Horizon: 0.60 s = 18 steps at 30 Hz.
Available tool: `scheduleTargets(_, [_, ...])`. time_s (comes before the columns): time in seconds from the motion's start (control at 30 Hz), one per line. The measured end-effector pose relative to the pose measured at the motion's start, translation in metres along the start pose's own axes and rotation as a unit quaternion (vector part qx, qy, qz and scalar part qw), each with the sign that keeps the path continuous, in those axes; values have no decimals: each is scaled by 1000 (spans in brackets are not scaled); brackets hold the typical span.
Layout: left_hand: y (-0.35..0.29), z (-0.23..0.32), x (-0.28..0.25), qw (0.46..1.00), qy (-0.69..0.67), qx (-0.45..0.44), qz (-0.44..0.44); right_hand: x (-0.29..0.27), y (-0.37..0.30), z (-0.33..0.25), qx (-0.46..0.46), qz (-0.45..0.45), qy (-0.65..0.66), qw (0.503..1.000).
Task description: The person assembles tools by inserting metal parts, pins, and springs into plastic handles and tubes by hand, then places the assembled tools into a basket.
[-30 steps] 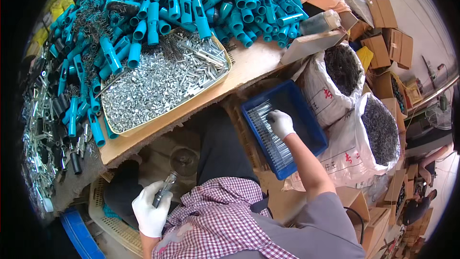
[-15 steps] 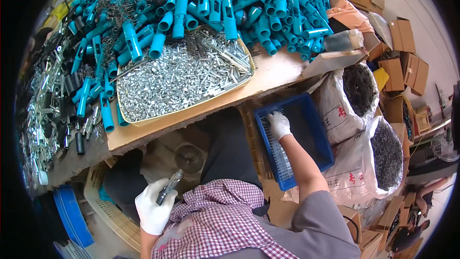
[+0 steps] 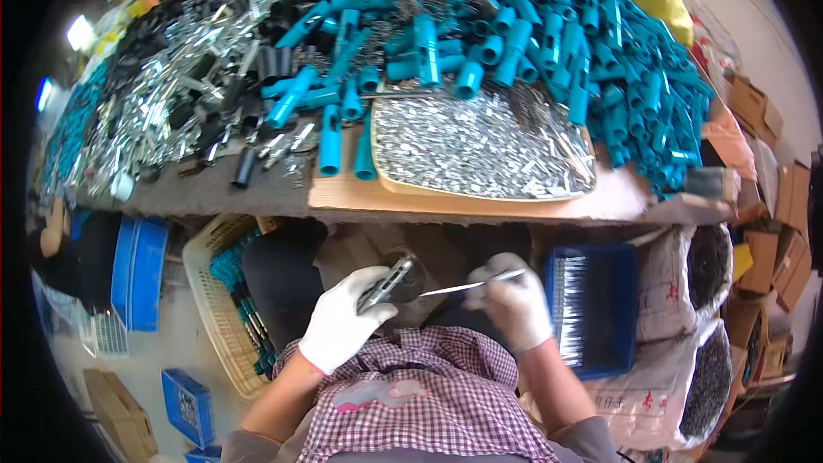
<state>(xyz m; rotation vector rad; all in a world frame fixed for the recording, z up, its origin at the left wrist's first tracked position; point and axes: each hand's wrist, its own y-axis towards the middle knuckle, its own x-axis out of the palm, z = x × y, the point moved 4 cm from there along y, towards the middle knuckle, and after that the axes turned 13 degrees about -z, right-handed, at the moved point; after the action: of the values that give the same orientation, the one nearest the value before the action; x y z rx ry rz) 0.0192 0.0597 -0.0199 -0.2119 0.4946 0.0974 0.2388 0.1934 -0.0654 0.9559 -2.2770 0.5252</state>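
- Two white-gloved hands, close together low in the head view, above a checked pink-and-white apron (image 3: 429,403).
- Left hand (image 3: 343,326) closed around a short dark metal part (image 3: 387,281); part sticks up and to the right out of the fist, tip toward the other hand.
- Right hand (image 3: 513,304) pinching a thin silver rod (image 3: 471,285) between fingertips; rod runs leftward from the pinch, free end near the dark part's tip, contact not clear.
- Just right of the right-hand grip: blue plastic tray (image 3: 600,309) holding a row of similar silver rods.
- Further right of that grip: white sacks (image 3: 677,291) filled with dark small parts.
- Left of the left-hand grip: cream woven basket (image 3: 210,309) with teal pieces inside, then a blue crate (image 3: 137,270).
- Above both grips: edge of a wooden workbench (image 3: 480,201), with a shallow tray of small silver metal pieces (image 3: 480,141) directly over the hands.
- Beyond that tray: big heap of teal plastic tubes (image 3: 531,43); up and left of the left grip, mixed black and silver parts (image 3: 189,111).
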Motion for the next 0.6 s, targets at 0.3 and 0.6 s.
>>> scheduleTargets(0.3, [-56,-12,-65,970,-100,-18,220,129,47,41,176,-204,-168,948])
scheduleTargets(0.6, [-72,-13,-84,971,-95,-2,217,151,63,36,37,-210,-491,845])
